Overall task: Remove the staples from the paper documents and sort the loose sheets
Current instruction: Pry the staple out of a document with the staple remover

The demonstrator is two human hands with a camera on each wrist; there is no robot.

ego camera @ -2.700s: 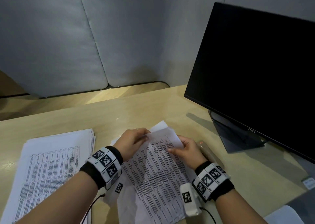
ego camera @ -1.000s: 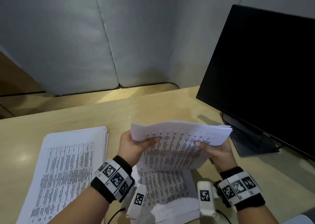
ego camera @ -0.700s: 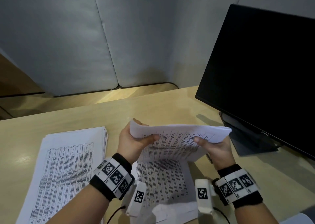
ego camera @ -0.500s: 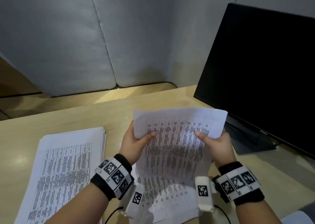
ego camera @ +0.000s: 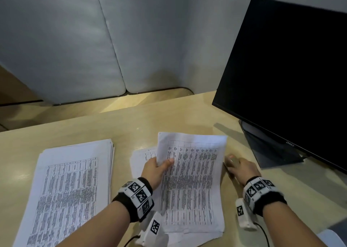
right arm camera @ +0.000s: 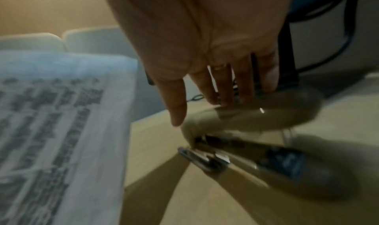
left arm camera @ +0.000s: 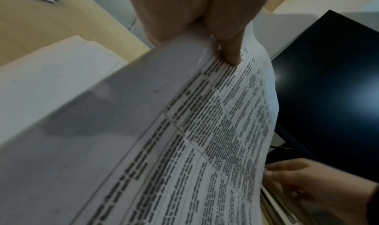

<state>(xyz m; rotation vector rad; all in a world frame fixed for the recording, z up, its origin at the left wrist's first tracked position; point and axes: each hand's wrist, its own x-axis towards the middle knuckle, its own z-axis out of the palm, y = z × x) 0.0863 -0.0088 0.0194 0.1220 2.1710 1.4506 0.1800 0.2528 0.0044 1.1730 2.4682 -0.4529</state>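
A printed document (ego camera: 189,181) with dense table text is in front of me. My left hand (ego camera: 161,164) pinches its left edge, thumb on top; the left wrist view shows the thumb (left arm camera: 229,50) pressing on the document (left arm camera: 205,131). More loose sheets (ego camera: 142,156) lie under it on the desk. My right hand (ego camera: 242,168) is off the paper, to its right. Its straight fingers (right arm camera: 225,85) touch the top of a translucent stapler-like tool (right arm camera: 266,115) lying on the desk (ego camera: 230,160). No staple is visible.
A thick pile of printed sheets (ego camera: 71,186) lies on the left of the wooden desk (ego camera: 112,126). A black monitor (ego camera: 291,68) on a stand (ego camera: 270,152) fills the right side, close behind the tool. Grey padded panels stand behind the desk.
Both hands held the document up before. Now my right hand has let go and moved right onto the tool, and the left hand alone has lowered the document toward the desk.
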